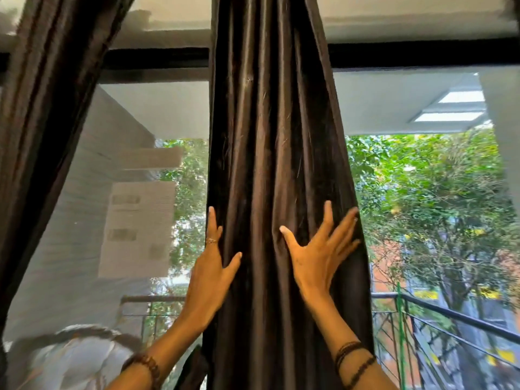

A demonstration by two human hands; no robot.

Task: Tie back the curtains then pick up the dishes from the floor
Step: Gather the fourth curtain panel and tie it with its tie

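Observation:
A dark brown satin curtain [267,136] hangs gathered in a thick column down the middle of the window. My left hand [211,274] lies along its left edge, thumb on the front folds and fingers reaching behind the fabric. My right hand [318,254] presses flat on the front right of the bundle with fingers spread wide. A second dark curtain [47,102] hangs at the far left. No tie-back and no dishes are in view.
The window's black frame bar [422,56] crosses the top. Outside are a balcony railing [450,313], green trees and a grey building. A pale rounded object [73,358] sits at the bottom left behind sheer mesh.

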